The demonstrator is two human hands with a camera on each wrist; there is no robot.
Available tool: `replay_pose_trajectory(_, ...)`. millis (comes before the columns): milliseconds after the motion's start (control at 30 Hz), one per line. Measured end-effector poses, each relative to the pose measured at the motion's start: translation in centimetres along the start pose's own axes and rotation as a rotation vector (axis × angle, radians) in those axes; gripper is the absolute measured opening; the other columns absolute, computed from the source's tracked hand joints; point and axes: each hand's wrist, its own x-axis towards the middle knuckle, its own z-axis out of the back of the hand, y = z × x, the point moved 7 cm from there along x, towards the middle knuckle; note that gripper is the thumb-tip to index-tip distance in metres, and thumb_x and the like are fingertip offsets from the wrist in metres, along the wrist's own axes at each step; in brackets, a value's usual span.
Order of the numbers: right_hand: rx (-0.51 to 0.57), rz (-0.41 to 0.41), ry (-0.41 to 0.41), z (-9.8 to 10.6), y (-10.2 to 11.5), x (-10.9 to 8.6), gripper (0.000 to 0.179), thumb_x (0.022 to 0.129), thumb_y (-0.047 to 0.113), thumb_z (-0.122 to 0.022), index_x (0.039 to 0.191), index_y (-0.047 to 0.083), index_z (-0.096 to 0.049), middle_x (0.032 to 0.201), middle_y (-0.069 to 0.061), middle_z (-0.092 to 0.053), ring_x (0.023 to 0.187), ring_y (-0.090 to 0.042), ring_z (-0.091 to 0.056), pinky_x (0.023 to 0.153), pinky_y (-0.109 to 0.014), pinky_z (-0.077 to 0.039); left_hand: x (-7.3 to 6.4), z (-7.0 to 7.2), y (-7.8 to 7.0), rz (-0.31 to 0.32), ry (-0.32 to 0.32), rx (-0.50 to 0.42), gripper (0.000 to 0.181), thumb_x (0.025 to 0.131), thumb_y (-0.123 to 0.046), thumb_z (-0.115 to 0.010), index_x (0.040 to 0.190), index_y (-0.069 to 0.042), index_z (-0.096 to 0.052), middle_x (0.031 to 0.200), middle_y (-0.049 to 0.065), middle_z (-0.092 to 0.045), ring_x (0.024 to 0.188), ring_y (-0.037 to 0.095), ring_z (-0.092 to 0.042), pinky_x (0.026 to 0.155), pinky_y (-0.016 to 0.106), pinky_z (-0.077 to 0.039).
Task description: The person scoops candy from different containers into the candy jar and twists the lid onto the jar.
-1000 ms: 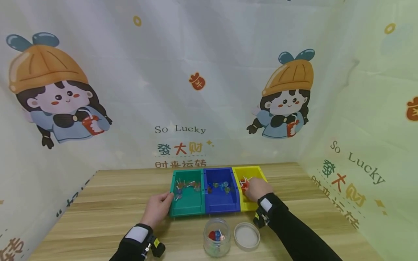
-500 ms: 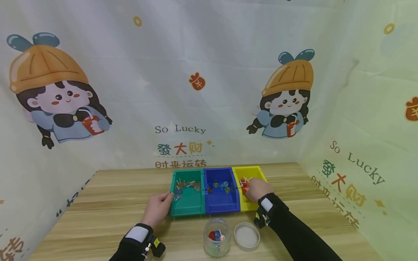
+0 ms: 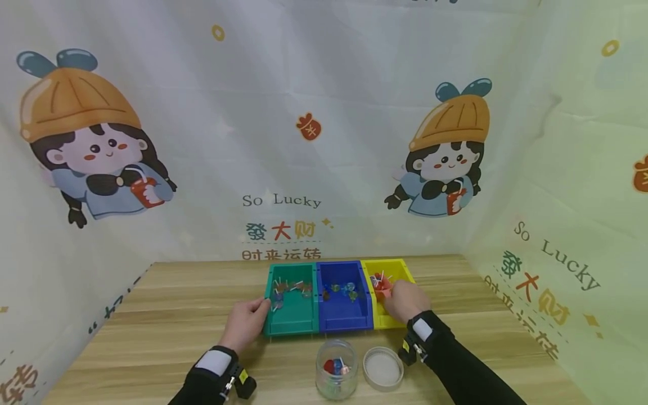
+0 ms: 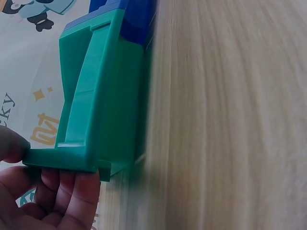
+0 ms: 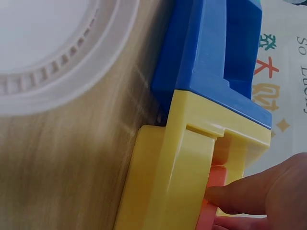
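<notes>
At the left, my left hand (image 3: 247, 323) grips the side rim of the green bin (image 3: 291, 325); the left wrist view shows thumb and fingers pinching that rim (image 4: 57, 159). My right hand (image 3: 407, 299) reaches into the yellow bin (image 3: 387, 321). Its thumb and fingers pinch a flat red-orange plastic piece (image 5: 217, 176), whose far part is hidden. Just beyond these fingers lie red lollipops (image 3: 377, 278) with white sticks. Brownish and purple lollipops (image 3: 280, 287) lie in the green bin. The blue bin (image 3: 346, 322) between them has several blue and yellowish lollipops (image 3: 348, 287).
In front of the bins stands a clear jar (image 3: 336, 388) with a few lollipops (image 3: 335, 367) inside. Right beside it a round white lid (image 3: 383, 368) lies on the wooden table (image 3: 167, 332). A printed curtain (image 3: 354, 84) rises behind and at both sides.
My right hand has shifted slightly to the right and nearer, and more of the red-orange piece shows. The red lollipops around it have moved a little. My left hand stays on the green bin.
</notes>
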Motion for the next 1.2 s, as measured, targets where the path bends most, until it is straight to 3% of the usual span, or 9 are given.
replay_pose_trajectory(333,0.063,0.009,-0.039,0.2,-0.8,-0.7,0.037,0.103,0.026,-0.071,0.070,0.010,-0.065,0.061,-0.001,-0.048,0.056,-0.020,-0.051,0.053,-0.026,-0.031,-0.2,-0.1,-0.2,-0.006,0.003,0.010,0.041,0.115,-0.027,-0.056,0.136,0.002,-0.075,0.098,0.013,-0.070,0.095,0.025,-0.061,0.068,0.031,-0.042)
replay_pose_trajectory(433,0.094,-0.004,-0.039,0.3,-1.1,-0.9,0.031,0.103,0.025,-0.071,0.077,0.008,-0.071,0.063,-0.002,-0.051,0.057,-0.020,-0.052,0.053,-0.026,-0.032,-0.3,-0.2,-0.1,-0.011,0.006,0.018,0.042,0.115,-0.028,-0.055,0.141,0.001,-0.072,0.115,0.018,-0.077,0.104,0.026,-0.065,0.079,0.037,-0.054)
replay_pose_trajectory(500,0.108,-0.006,-0.045,0.5,-1.2,-1.1,0.027,0.103,0.025,-0.070,0.083,0.007,-0.074,0.065,-0.003,-0.053,0.059,-0.021,-0.053,0.053,-0.027,-0.034,-0.4,-0.2,0.0,-0.012,0.010,0.015,0.043,0.115,-0.028,-0.054,0.143,0.001,-0.070,0.130,0.022,-0.076,0.114,0.029,-0.067,0.095,0.045,-0.060)
replay_pose_trajectory(567,0.119,-0.004,-0.053,0.8,-1.2,-1.3,0.024,0.103,0.025,-0.070,0.089,0.006,-0.076,0.067,-0.003,-0.055,0.061,-0.021,-0.054,0.054,-0.028,-0.035,-0.4,-0.3,0.0,-0.009,0.018,-0.001,0.045,0.116,-0.030,-0.053,0.146,0.001,-0.067,0.144,0.024,-0.071,0.128,0.035,-0.067,0.111,0.055,-0.057)
replay_pose_trajectory(667,0.121,0.001,-0.067,1.2,-1.3,-1.5,0.023,0.103,0.024,-0.070,0.094,0.005,-0.078,0.069,-0.004,-0.056,0.062,-0.021,-0.054,0.056,-0.028,-0.035,-0.4,-0.3,0.2,0.008,0.023,-0.031,0.049,0.116,-0.032,-0.054,0.150,0.002,-0.064,0.150,0.026,-0.066,0.140,0.042,-0.063,0.117,0.062,-0.052)
replay_pose_trajectory(800,0.124,0.007,-0.078,1.5,-1.5,-1.9,0.025,0.103,0.024,-0.070,0.104,0.001,-0.080,0.072,-0.005,-0.058,0.065,-0.021,-0.055,0.057,-0.029,-0.036,-0.5,0.1,0.4,0.041,-0.013,-0.048,0.055,0.115,-0.036,-0.056,0.152,0.005,-0.060,0.137,0.027,-0.071,0.122,0.039,-0.069,0.099,0.046,-0.062)
replay_pose_trajectory(900,0.139,-0.001,-0.073,1.8,-1.9,-2.2,0.030,0.104,0.024,-0.070,0.115,-0.002,-0.080,0.076,-0.006,-0.062,0.067,-0.021,-0.057,0.057,-0.028,-0.038,-0.8,0.7,0.3,0.057,-0.069,-0.072,0.055,0.114,-0.036,-0.056,0.152,0.004,-0.059,0.125,0.022,-0.070,0.107,0.030,-0.065,0.082,0.031,-0.055)
replay_pose_trajectory(1033,0.162,-0.006,-0.068,2.3,-2.5,-2.5,0.034,0.105,0.024,-0.070,0.122,-0.004,-0.077,0.082,-0.008,-0.066,0.069,-0.021,-0.058,0.057,-0.028,-0.041,-1.5,1.2,-0.7,0.046,-0.116,-0.132,0.050,0.114,-0.033,-0.057,0.150,0.002,-0.062,0.124,0.021,-0.069,0.103,0.025,-0.065,0.077,0.026,-0.053)
replay_pose_trajectory(1200,0.165,0.015,-0.069,3.0,-3.0,-3.2,0.036,0.107,0.024,-0.068,0.125,-0.007,-0.075,0.086,-0.009,-0.068,0.069,-0.021,-0.058,0.057,-0.028,-0.042,-2.7,1.1,-2.2,0.003,-0.099,-0.198,0.041,0.114,-0.027,-0.059,0.145,0.000,-0.067,0.126,0.023,-0.072,0.095,0.020,-0.067,0.069,0.023,-0.057)
